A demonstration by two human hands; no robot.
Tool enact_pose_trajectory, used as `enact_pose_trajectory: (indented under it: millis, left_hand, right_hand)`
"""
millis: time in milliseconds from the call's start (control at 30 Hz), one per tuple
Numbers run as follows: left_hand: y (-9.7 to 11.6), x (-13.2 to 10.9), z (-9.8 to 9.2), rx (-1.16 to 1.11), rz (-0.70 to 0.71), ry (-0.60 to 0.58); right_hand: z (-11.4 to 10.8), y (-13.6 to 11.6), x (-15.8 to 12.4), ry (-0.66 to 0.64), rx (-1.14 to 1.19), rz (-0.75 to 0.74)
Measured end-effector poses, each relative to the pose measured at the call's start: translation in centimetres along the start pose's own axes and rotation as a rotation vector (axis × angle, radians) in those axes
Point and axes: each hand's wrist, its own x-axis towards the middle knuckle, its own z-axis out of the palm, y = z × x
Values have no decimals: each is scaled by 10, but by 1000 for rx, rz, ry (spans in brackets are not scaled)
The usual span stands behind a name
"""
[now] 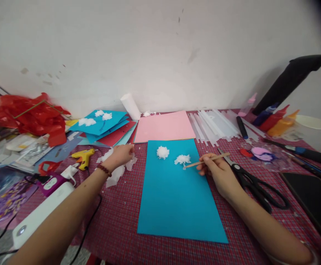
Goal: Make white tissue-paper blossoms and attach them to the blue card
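A blue sheet of paper (177, 198) lies on the red checked tablecloth (116, 228) in front of me. Two white tissue puffs sit near its far end, one (163, 152) to the left and one (182, 159) to the right. My right hand (218, 173) pinches a thin wooden stick (204, 161) whose tip touches the right puff. My left hand (120, 154) rests with curled fingers on scraps of white tissue (116, 171) just left of the blue sheet.
Black scissors (253, 184) lie right of my right hand. A yellow glue gun (83, 157), a pink sheet (164, 126), blue cards with puffs (101, 121), white strips (215, 125), glue bottles (276, 121) and red tissue (33, 116) crowd the table.
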Motion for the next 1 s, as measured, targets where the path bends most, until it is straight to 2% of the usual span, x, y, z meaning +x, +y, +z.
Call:
enact_pose_trajectory:
  millis: [167,233,300,433,500,567,700,867,1000]
  left_hand:
    - [-2,-4,-9,-38,1,14]
    - [-1,-6,-18,-95,13,70]
    - [6,-8,-30,-166,55,184]
    - [44,-18,-52,-323,215,464]
    - [70,-21,-54,-449,258,539]
    - [95,-20,-49,-616,260,492]
    - [125,-9,-26,-964,227,205]
    - [129,3,-1,-1171,230,-30]
    - [127,6,11,-1169,223,-121]
  right_hand:
    - [2,-2,0,11,32,-1]
    - [3,-3,-1,20,55,-10]
    - [6,-4,-2,16,66,-30]
    - [10,-7,-5,-24,6,-84]
    - [11,-6,-5,-39,-32,-104]
    - [12,-5,-5,-42,-55,-120]
    - [12,-2,-3,-18,-94,-114]
    - [12,-2,-2,-1,-140,-125]
    - [12,-3,-2,4,-171,-120]
